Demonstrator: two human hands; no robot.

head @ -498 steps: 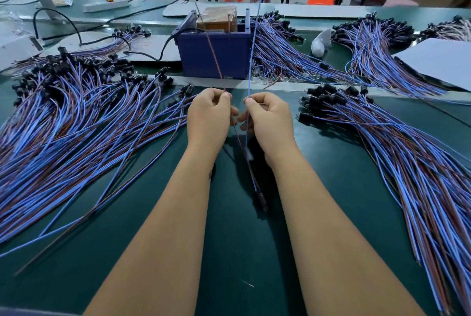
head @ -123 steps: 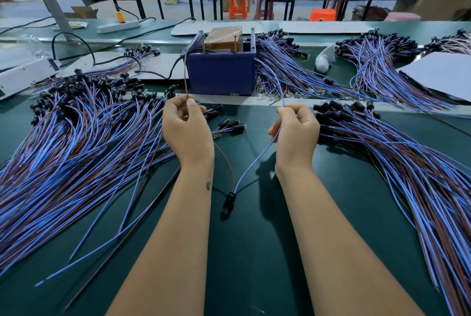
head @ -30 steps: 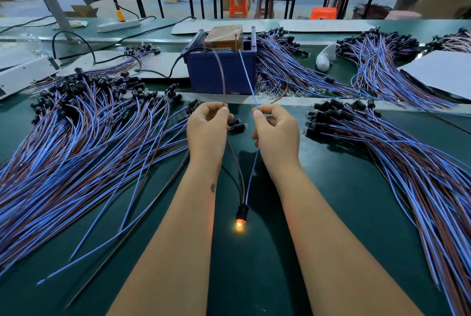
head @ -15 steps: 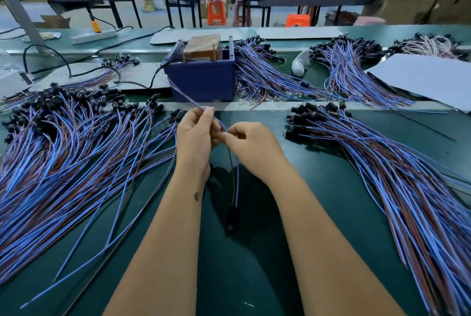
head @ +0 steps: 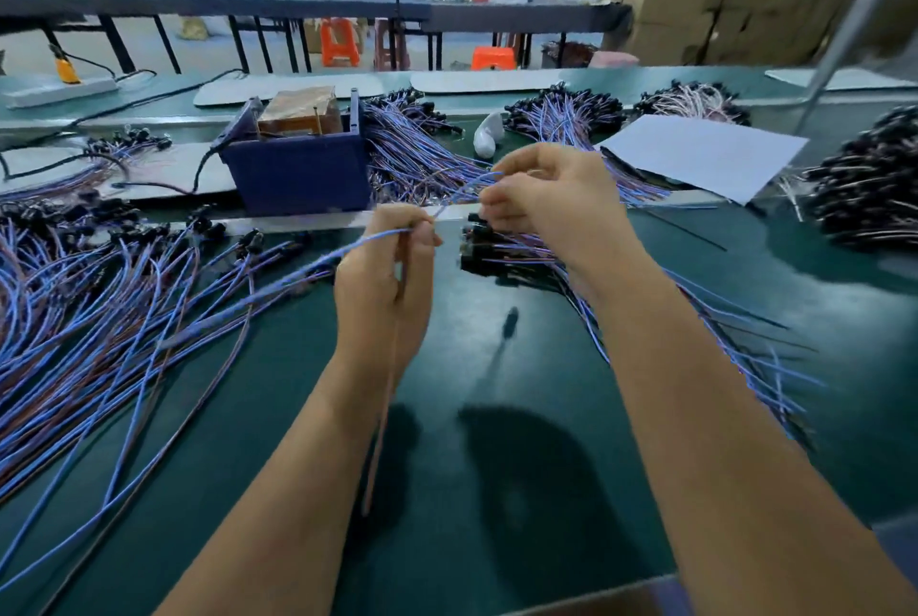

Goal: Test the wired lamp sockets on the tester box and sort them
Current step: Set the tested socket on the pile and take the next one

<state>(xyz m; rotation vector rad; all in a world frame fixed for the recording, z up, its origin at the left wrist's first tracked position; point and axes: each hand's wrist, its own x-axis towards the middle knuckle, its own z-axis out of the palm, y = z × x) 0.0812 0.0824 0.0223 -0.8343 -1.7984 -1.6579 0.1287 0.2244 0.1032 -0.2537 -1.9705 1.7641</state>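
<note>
**Both hands on one socket's wires above the green bench**

The green table [head: 497,491] fills most of the head view. Across its left side spreads a large fan of wired sockets [head: 99,307], blue and brown leads running toward the near edge, black socket bodies bunched at the far end. A second pile [head: 720,332] lies on the right, its black sockets just beside the right wrist and its leads trailing off to the near right. Further bundles lie behind, along the far strip of the bench, and a dark heap [head: 869,188] sits at the right edge, blurred. A white sheet [head: 705,155] lies flat between that heap and the bundles behind.

The blue tester box [head: 298,168] stands at the middle of the bench, beyond the hands, with a brown block in its open top and a black cable leaving its left side.

The left hand [head: 385,287] is raised over the table, fingers curled, pinching a blue wire [head: 347,247] that runs away to the left and a brown wire [head: 382,416] that hangs down past the wrist. The right hand [head: 551,198] is higher and further off, to the right of the box, fingers curled and pinching the other stretch of blue wire, which spans between the two hands. A small dark blurred shape [head: 510,321] shows between the forearms; whether it is the socket, I cannot tell.
</note>
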